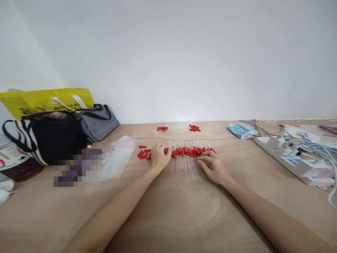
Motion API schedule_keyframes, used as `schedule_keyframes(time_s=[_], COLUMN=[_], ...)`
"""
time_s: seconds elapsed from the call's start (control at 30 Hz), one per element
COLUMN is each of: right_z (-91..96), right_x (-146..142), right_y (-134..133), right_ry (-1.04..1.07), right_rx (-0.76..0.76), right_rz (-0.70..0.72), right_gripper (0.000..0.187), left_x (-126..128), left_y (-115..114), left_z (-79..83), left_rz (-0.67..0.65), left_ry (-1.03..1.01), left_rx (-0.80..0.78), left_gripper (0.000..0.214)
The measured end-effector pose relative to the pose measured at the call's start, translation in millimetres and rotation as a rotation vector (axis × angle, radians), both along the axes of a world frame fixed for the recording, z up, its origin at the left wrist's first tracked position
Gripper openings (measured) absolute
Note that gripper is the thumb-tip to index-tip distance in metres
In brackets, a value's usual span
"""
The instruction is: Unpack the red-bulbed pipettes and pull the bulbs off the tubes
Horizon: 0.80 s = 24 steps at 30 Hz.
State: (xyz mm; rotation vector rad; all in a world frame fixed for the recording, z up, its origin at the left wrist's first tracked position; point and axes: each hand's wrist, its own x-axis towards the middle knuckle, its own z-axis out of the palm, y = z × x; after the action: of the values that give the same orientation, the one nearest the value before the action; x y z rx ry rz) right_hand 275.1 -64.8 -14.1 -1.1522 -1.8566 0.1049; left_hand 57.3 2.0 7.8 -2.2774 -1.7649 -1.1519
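A row of red rubber bulbs (185, 151) lies across the middle of the table. Thin clear tubes (184, 168) extend below the row, and more clear tubes (188, 143) fan out above it; the bulbs seem to be on their ends, like droppers. My left hand (160, 157) is at the row's left end, thumb and fingers closed around a red bulb partly hidden by them. At the right end rests my right hand (214, 168), fingers loosely bent and apart beside the bulbs, nothing visible in them. Several loose red bulbs (143, 154) lie left of my left hand.
Clear plastic bags (118, 158) are stacked at left. Near the wall, two small groups of red bulbs (162, 129) flank a clear bag (181, 126). A striped bag (98, 123) and a black bag (56, 137) stand left; a tissue pack (242, 130) and power strip (289, 158) lie right.
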Motion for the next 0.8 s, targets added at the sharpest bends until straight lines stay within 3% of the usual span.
schedule_keyframes(time_s=[0.13, 0.33, 0.5, 0.8], right_z=[0.1, 5.3, 10.1, 7.5], right_x=[0, -5, -17, -28], right_y=[1, -5, -13, -12], right_ry=[0.024, -0.116, -0.388, -0.416], right_rx=[0.03, 0.143, 0.172, 0.185], right_rz=[-0.007, -0.052, 0.061, 0.089], right_gripper=[0.021, 0.044, 0.033, 0.019], left_x=[-16, -37, -36, -29], left_y=[-22, -56, -58, -57], left_z=[-1.8, -1.6, -1.6, -2.4], left_rz=[-0.052, -0.399, -0.481, -0.567], left_ry=[-0.121, -0.01, 0.084, 0.139], left_rx=[0.066, 0.003, 0.039, 0.098], left_gripper=[0.023, 0.012, 0.013, 0.015])
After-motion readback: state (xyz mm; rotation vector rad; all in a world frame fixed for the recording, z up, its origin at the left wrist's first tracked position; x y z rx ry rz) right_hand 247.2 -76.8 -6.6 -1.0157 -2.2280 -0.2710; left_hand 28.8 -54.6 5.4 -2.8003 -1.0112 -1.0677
